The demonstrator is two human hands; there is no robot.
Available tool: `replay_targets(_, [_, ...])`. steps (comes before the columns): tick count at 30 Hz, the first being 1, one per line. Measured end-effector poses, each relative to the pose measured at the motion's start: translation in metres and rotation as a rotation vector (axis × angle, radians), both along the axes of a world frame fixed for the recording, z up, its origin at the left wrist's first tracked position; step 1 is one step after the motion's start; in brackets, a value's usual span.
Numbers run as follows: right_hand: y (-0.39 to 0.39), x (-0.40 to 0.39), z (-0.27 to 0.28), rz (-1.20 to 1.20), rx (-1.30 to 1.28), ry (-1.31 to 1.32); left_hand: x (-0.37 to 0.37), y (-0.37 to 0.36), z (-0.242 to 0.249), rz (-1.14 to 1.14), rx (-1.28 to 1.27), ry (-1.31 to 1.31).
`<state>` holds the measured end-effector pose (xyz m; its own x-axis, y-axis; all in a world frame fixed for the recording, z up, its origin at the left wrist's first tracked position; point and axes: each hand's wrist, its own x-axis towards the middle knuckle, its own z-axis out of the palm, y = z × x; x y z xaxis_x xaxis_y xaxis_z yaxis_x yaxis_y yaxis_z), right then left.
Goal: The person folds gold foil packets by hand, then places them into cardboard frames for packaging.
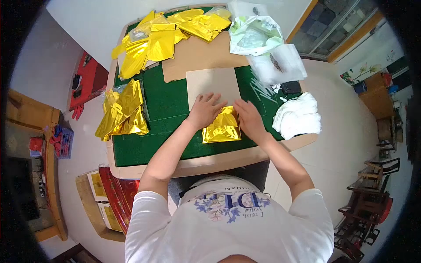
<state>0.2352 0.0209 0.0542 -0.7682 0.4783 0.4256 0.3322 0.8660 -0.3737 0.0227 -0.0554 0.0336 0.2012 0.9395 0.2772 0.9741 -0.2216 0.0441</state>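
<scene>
A folded gold foil piece (pixel 222 131) lies near the table's front edge, its top part resting against a square of tan cardboard (pixel 212 83). My left hand (pixel 205 110) is open, fingers spread over the cardboard and the foil's upper left corner. On the other side, my right hand (pixel 250 116) lies along the foil's upper right edge with its fingers stretched out and touching it. The underside of the right hand's fingers is hidden.
Gold foil pieces (pixel 160 41) pile at the back left, and another gold foil bundle (pixel 125 111) sits left. A plastic bag (pixel 256 37), clear plastic sleeves (pixel 280 65), thin white strips (pixel 263 90), a black object (pixel 290 87) and white cloth (pixel 298 116) occupy the right.
</scene>
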Motion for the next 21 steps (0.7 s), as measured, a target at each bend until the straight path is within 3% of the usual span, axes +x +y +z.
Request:
replay_targets(2, [0.015, -0.005, -0.010, -0.022, -0.028, -0.104, -0.006, 0.001, 0.001, 0.006, -0.012, 0.021])
replay_targets(7, [0.021, 0.000, -0.032, -0.004, 0.010, -0.059, -0.059, -0.009, 0.000, 0.003, 0.005, -0.334])
replay_targets(11, [0.020, -0.001, -0.034, -0.020, 0.032, -0.014, -0.066, -0.034, 0.012, 0.064, 0.128, -0.340])
replay_targets(13, [0.020, -0.002, -0.035, -0.017, 0.032, -0.009, -0.057, -0.042, 0.017, -0.097, 0.115, -0.300])
replay_targets(21, [0.026, -0.001, -0.023, 0.037, 0.065, -0.034, -0.056, -0.039, 0.023, -0.180, 0.047, -0.208])
